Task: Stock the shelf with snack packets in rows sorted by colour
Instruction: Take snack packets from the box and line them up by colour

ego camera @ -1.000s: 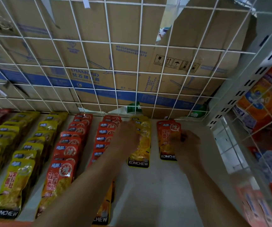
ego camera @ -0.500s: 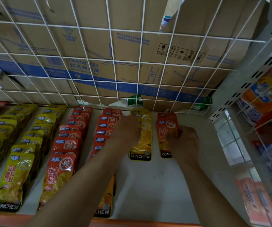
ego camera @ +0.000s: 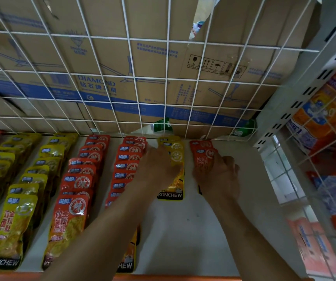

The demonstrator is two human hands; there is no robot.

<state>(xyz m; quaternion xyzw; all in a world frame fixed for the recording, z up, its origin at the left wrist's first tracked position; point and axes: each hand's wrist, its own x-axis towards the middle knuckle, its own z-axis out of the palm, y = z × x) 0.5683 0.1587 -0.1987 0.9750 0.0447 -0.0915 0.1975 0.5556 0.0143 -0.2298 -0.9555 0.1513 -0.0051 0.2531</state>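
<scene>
The left hand (ego camera: 159, 169) lies flat, fingers straight, on the yellow packets (ego camera: 172, 187) to keep that row tidy. The right hand (ego camera: 219, 175) pinches the red packets (ego camera: 202, 157) just beside them (a new colour row) at the back of the shelf (ego camera: 183, 230).

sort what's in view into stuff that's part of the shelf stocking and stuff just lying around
Job: short yellow row, short red row, filled rows at left, shelf, left hand, right hand.
Just there: cardboard boxes, wire grid, green pack behind it.
</scene>
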